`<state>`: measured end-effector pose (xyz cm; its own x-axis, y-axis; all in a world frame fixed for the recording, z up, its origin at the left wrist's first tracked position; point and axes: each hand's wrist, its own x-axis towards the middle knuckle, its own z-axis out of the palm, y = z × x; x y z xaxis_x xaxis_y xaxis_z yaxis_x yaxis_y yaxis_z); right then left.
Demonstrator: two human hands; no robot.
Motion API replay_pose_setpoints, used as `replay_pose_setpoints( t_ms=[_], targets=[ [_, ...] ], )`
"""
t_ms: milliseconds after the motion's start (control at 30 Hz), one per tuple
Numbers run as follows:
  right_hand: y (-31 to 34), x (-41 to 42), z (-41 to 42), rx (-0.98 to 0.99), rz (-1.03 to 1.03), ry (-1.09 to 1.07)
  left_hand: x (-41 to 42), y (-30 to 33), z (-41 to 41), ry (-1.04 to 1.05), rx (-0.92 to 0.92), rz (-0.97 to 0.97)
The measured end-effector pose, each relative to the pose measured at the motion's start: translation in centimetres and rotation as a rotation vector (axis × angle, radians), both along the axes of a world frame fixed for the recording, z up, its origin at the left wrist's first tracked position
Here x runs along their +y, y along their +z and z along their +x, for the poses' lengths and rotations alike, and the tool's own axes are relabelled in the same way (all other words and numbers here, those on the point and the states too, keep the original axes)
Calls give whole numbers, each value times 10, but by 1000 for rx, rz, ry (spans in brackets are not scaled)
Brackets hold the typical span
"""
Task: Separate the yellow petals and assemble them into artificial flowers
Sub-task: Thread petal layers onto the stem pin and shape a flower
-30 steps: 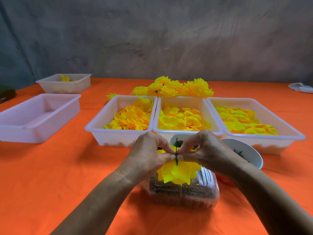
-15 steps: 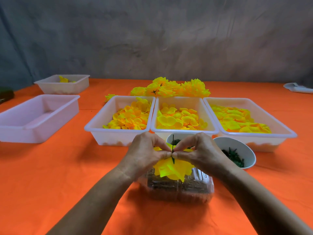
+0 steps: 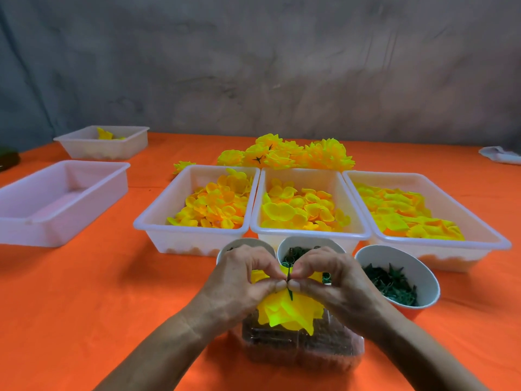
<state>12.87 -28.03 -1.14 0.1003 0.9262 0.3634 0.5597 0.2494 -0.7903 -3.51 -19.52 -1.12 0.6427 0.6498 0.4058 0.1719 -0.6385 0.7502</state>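
My left hand point(image 3: 239, 280) and my right hand point(image 3: 332, 280) meet at the fingertips over a stack of yellow petals point(image 3: 287, 313). Both pinch the petals around a thin green stem point(image 3: 289, 289) that pokes through the middle. The petals hang below my thumbs, above a clear plastic box point(image 3: 304, 354) of dark parts. Three white trays hold loose yellow petals: left point(image 3: 158, 221), middle point(image 3: 310, 234), right point(image 3: 479, 235). A pile of finished yellow flowers point(image 3: 287, 156) lies behind the trays.
Three paper cups stand before the trays; the right cup point(image 3: 423, 266) holds green parts, the other two are partly hidden by my hands. An empty white tray point(image 3: 84, 176) and a smaller tray point(image 3: 124, 136) with a few petals stand at left. Orange cloth covers the table.
The view has tipped so the scene sits a little differently in frame. My hands keep pinching the petals on the stem, with the fingertips pressed closer together.
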Motion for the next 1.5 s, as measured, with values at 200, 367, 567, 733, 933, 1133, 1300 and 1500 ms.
replay_pose_setpoints(
  t_ms=[200, 367, 567, 733, 933, 1133, 1300, 1500],
  targets=[
    [-9, 3, -3, 74, 91, -18, -2, -5, 0, 30, 2, 49],
    [-5, -4, -8, 86, 63, -74, -10, 2, -2, 60, 15, 26],
    [-7, -13, -24, -75, 116, -299, -16, 9, -2, 95, 20, -12],
    [-10, -12, -37, -26, 116, -407, -20, 6, -4, 142, -20, -91],
    [-20, -7, -47, -70, 273, -523, -19, 2, -6, 114, -74, -111],
    [-32, -4, -49, 14, 357, -525, -16, -4, -1, 137, -81, 17],
    [-38, -2, -50, 83, 385, -506, -15, -4, 0, 137, -51, 104],
    [-36, -7, -50, 143, 314, -483, -18, 3, -3, 132, -18, -35]
  ],
)
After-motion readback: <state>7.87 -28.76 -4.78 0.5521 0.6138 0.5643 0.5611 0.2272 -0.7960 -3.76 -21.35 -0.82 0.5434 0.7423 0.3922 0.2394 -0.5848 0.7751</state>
